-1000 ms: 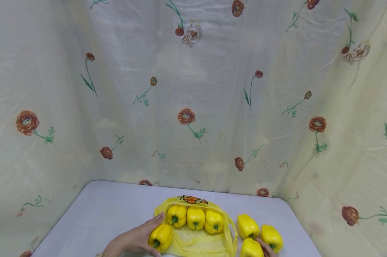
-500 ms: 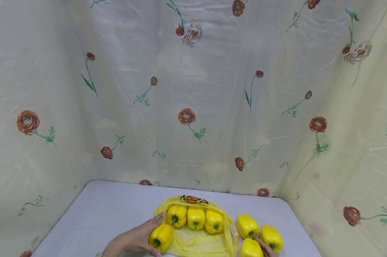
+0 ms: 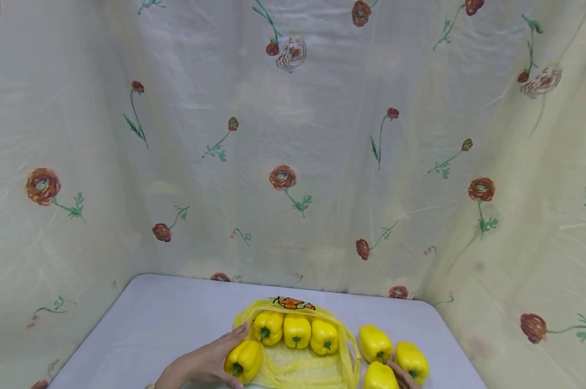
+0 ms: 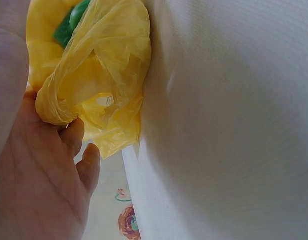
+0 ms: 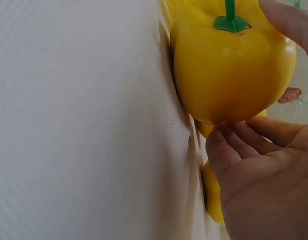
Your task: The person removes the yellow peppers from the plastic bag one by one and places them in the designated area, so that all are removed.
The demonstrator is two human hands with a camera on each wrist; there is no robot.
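In the head view my left hand [image 3: 207, 357] holds a yellow bell pepper [image 3: 244, 359] between thumb and fingers, at the left side of a yellow plastic bag [image 3: 317, 373]. Up close, the left wrist view has the bag's gathered edge [image 4: 56, 107] against the fingers; a green stem [image 4: 76, 20] shows beside it. Within the bag's mouth, three bell peppers [image 3: 296, 330] sit in a row. On the right, my right hand [image 3: 403, 375] grips a front bell pepper [image 5: 234, 70], thumb on one side and fingers on the other. Part of this hand is hidden in the head view.
Two more bell peppers, one behind [image 3: 375, 343] and one to the right [image 3: 411, 361], lie close to the right hand. A white-topped table [image 3: 176, 302] carries everything. Flower-patterned curtains [image 3: 322, 135] enclose its back and sides.
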